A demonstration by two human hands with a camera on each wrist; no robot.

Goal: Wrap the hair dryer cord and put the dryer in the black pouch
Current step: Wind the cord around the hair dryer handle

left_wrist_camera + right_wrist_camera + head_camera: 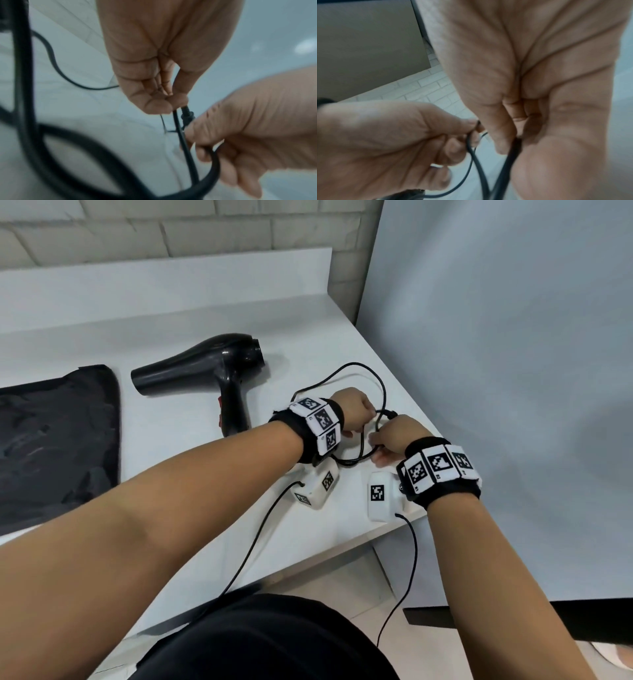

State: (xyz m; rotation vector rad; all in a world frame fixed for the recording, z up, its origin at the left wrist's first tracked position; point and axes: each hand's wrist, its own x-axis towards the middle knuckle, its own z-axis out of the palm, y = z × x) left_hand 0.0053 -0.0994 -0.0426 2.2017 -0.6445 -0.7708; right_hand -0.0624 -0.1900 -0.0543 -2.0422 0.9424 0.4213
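White table [171,313] against brick wall [205,231]; your left hand [352,414] and right hand [394,436] both pinch cord [346,371], plug probably between them.

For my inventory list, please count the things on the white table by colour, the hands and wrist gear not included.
Black: 3, the hair dryer, its cord and the pouch.
White: 0.
Total: 3.

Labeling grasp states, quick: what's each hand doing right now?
Left hand: fingers pinch the cord.
Right hand: fingers curled round a cord loop.
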